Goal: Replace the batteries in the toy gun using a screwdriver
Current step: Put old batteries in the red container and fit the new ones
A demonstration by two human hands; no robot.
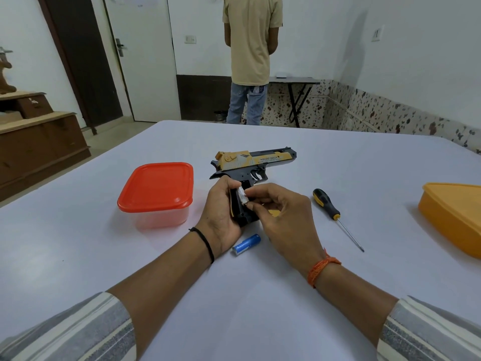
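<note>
The table [260, 295], under a pale cloth, carries the whole job; the toy gun [253, 162] lies on its side near the middle and serves as reference for all else.

Left of the gun stands a clear tub with a red lid [156, 187], closed. Well right of the gun an orange container [453, 217] is cut off by the frame edge, so its contents cannot be assessed. Beyond the gun, a person [251, 56] stands with their back turned, taking no part.

At the gun's grip, on its near side, the left hand [221, 217] wraps its fingers around the grip. The right hand [283, 214] pinches a white-wrapped battery [242, 196] between thumb and fingertips, right at the open compartment in the grip.

Right of the gun and a little nearer lies the screwdriver [330, 207], untouched, tip pointing toward the viewer. Just near of the grip a blue battery [246, 244] rests loose on the cloth.

Judgement: the cover is already off and the battery exchange is in hand. Whether the white cell is going in or coming out cannot be told. The next move calls for correct polarity and a straight seat, then refitting the cover and screw.

Hidden: the compartment interior, its contacts and the screw. A small yellow piece under the right hand may be the cover; unconfirmed.
</note>
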